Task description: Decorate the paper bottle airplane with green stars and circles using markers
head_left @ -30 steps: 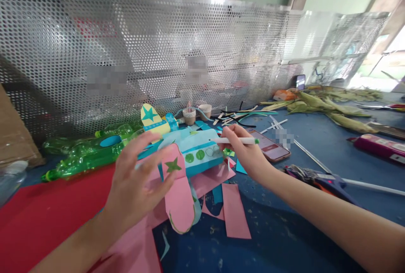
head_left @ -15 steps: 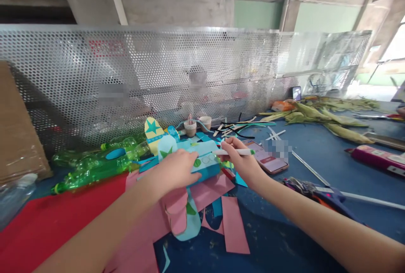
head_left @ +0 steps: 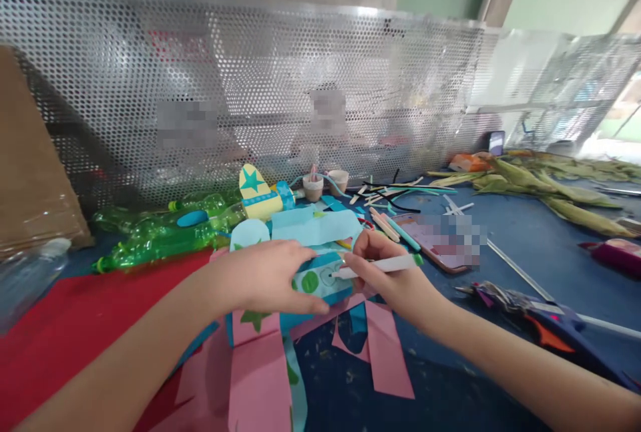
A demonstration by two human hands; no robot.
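Observation:
A blue paper piece (head_left: 328, 283) with green dots and drawn circles lies in front of me. My left hand (head_left: 270, 276) rests on its left part, thumb and fingers spread apart. Between the fingers of my right hand (head_left: 383, 272) is a white marker (head_left: 395, 263) with a green end, its tip at a drawn circle. Light blue paper (head_left: 325, 226) lies just behind. Pink paper (head_left: 260, 378) and a light blue shape with green stars extend below my left hand.
Green plastic bottles (head_left: 155, 250) and red sheet (head_left: 115, 298) lie left. A phone (head_left: 441, 242), glue gun (head_left: 545, 318) and corn husks (head_left: 521, 185) lie right. Behind stand two cups (head_left: 313, 187) and a perforated metal screen (head_left: 280, 78).
The view has shifted. The marker tip has come down onto the paper, and the light blue and pink papers sit differently around my left hand. Pens beside the phone now show.

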